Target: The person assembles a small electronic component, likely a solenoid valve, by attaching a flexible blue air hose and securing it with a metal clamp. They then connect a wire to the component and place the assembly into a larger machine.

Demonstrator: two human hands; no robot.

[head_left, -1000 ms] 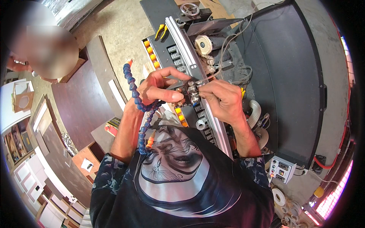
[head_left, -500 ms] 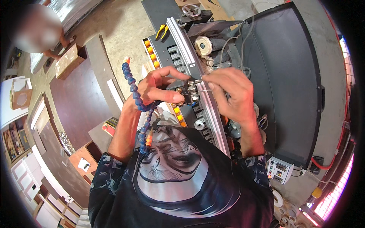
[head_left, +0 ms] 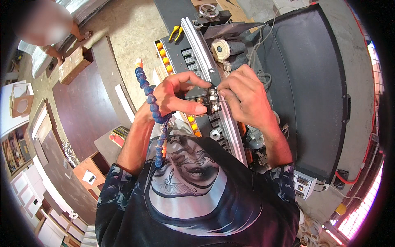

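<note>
My left hand (head_left: pixel 168 98) is closed around a small dark metal block with shiny round fittings (head_left: pixel 213 98), thumb on its near side and forefinger along its far side. From the right, my right hand (head_left: pixel 249 96) pinches a thin metal rod (head_left: pixel 222 99) against the fittings; most of the rod is hidden behind the fingers. Both hands are above the silver rail (head_left: pixel 230 131) of a machine. A blue segmented hose (head_left: pixel 151 101) with an orange tip curves up in front of my left wrist.
Yellow-handled pliers (head_left: pixel 176 33) lie on the machine's dark bed beside a row of orange rollers (head_left: pixel 163 53). A handwheel (head_left: pixel 208 11) stands at the far end. A large dark cover (head_left: pixel 314 94) is on the right. Another person (head_left: pixel 53 51) is at the far left, near boards.
My right hand has turned and drawn closer to the fittings, covering more of the rod. My left hand and the block have shifted slightly right.
</note>
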